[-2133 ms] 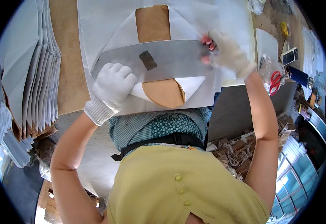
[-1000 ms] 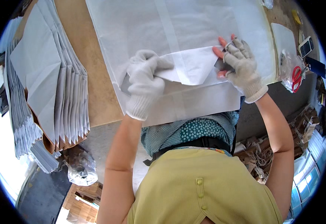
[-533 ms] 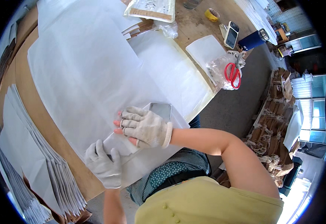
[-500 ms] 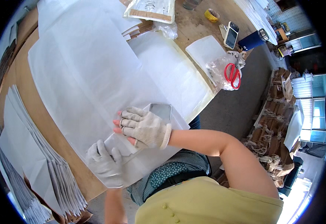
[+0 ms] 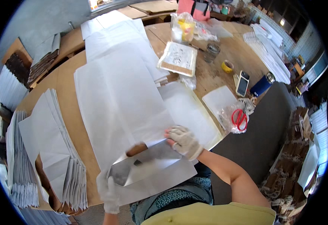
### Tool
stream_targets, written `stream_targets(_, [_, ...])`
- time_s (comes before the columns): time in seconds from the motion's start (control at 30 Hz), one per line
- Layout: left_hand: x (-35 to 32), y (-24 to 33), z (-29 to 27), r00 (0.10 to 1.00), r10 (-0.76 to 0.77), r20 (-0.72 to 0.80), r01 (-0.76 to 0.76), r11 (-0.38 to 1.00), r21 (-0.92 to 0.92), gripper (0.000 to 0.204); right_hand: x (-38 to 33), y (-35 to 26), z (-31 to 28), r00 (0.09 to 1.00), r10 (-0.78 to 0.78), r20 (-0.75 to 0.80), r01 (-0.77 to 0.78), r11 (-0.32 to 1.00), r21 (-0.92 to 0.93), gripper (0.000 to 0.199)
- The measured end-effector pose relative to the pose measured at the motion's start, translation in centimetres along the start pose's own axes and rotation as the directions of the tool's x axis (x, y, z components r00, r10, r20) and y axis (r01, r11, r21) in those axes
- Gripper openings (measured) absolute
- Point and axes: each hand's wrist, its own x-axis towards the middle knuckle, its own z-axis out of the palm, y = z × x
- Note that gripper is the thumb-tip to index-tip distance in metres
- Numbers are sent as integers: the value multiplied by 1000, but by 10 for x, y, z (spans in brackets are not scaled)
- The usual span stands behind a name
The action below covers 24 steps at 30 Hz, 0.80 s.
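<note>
A large white paper bag [image 5: 122, 101] lies flat in a stack, its near end folded open near the table's front edge. Across that end lies a long, shiny grey plate [image 5: 160, 153], blurred, with a small dark patch at its middle. A brown inner layer [image 5: 137, 149] shows behind it. My gloved right hand [image 5: 186, 143] is closed over the plate's right end, bare fingertips showing. My gloved left hand [image 5: 108, 191] is at the plate's left end beside the paper's edge; motion smears its fingers.
Folded white bags [image 5: 55, 150] stand stacked at the left. Red-handled scissors [image 5: 239, 119] lie on plastic at the right, near a phone [image 5: 242, 83], a blue bottle [image 5: 262, 84] and yellow tape [image 5: 227, 66]. Bundled brown bags [image 5: 288, 157] lie beyond the table's right side.
My hands have moved apart, the right one to the right. More of the grey plate and a brown inner layer now show at the fold. The view has tilted up toward the table's far side.
</note>
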Motion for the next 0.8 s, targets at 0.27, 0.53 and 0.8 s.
stream_targets(0.27, [-19, -20, -4, 738, -607, 296, 534, 257, -805, 46, -12, -39, -28, 976, 31, 214, 8, 984, -179, 68])
stream_targets(0.53, [41, 66, -53, 919, -137, -369, 111, 990, -89, 20, 5, 87, 0, 854, 481, 196, -493, 633, 597, 31])
stream_targets(0.8, [86, 74, -292, 577, 67, -814, 93, 985, 147, 31, 57, 67, -43, 887, 445, -122, -324, 789, 523, 40])
